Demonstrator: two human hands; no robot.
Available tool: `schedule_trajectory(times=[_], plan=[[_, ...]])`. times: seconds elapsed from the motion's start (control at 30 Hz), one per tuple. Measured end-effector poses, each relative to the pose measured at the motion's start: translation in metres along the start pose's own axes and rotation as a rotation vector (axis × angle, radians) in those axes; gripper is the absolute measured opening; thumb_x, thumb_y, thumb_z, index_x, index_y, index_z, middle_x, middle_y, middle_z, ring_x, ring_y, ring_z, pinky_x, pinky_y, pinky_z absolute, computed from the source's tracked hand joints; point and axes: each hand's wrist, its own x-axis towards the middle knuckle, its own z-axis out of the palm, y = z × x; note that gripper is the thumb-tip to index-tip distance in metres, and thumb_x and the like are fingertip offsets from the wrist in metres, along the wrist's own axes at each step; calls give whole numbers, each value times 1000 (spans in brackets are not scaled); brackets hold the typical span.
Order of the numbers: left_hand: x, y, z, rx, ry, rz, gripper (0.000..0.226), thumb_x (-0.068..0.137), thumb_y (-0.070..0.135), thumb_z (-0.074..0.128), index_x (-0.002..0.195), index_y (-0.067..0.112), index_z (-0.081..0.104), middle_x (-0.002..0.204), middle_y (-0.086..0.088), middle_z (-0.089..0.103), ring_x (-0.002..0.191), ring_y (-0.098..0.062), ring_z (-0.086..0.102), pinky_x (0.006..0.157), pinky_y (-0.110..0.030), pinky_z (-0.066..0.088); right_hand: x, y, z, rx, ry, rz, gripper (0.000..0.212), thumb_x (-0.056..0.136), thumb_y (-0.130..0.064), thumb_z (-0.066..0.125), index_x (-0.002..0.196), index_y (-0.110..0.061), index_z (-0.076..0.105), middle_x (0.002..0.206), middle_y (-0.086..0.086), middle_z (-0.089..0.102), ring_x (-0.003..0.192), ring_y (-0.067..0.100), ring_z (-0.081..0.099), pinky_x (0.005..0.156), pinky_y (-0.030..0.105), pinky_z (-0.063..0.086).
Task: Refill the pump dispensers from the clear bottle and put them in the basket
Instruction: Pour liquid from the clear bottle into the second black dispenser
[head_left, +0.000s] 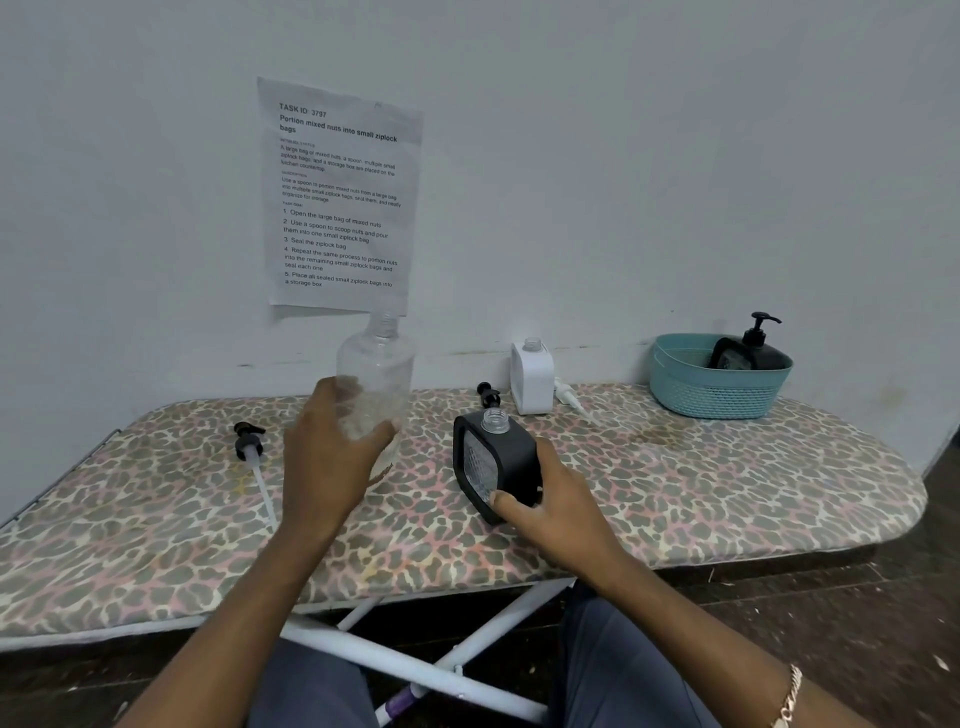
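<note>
My left hand (332, 457) grips the clear bottle (382, 374), which stands upright with its cap off on the ironing board (727, 483). My right hand (550, 499) holds a black square dispenser (493, 457), tilted slightly, its neck open and pump removed. A white dispenser (532, 376) with an open neck stands at the back, a white pump (569, 397) lying beside it. One black pump (488, 396) lies behind the black dispenser, another black pump (252, 452) with a long tube lies at the left. The teal basket (719, 392) at the back right holds a black dispenser (750, 351) with its pump on.
The board has a leopard-print cover and stands against a white wall with a printed sheet (340, 200) taped to it. White metal legs (415, 670) cross below the front edge, between my knees. Dark wooden floor lies to the right.
</note>
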Motion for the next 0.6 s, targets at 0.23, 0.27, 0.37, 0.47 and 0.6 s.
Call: schedule_trajectory(times=[0.23,0.27,0.37,0.47,0.6], plan=[[1,-15,2,-59,26,-69,50,80,27,90,119,14,63,116,-3,69,109,-22,66,93,-40,56,-1,0,0,19,2,0,56,89,-37,73,136,-36,43,107,-19,65,91,-8,64,68,11,52],[-1,-16,2,-63,21,-76,50,80,26,90,120,12,63,116,-3,69,110,-22,66,92,-37,54,-1,0,0,25,3,0,55,89,-35,73,135,-36,43,106,-18,66,90,-8,64,66,11,52],[-5,-21,4,-87,8,-99,50,81,25,90,120,12,62,117,-2,67,112,-20,64,89,-32,50,-1,0,1,29,6,1,52,89,-35,73,130,-39,42,106,-15,66,90,-8,64,65,13,53],[-10,-28,8,-101,-21,-118,53,82,29,89,124,14,60,120,-1,66,116,-21,62,91,-35,50,-1,0,1,24,13,-1,52,88,-36,74,127,-43,41,106,-16,67,89,-8,64,64,13,53],[-14,-38,10,-106,-36,-110,56,81,38,90,123,18,59,121,0,66,116,-21,64,97,-44,56,0,2,2,16,15,-13,54,88,-38,75,132,-38,45,105,-18,66,90,-8,64,66,15,54]])
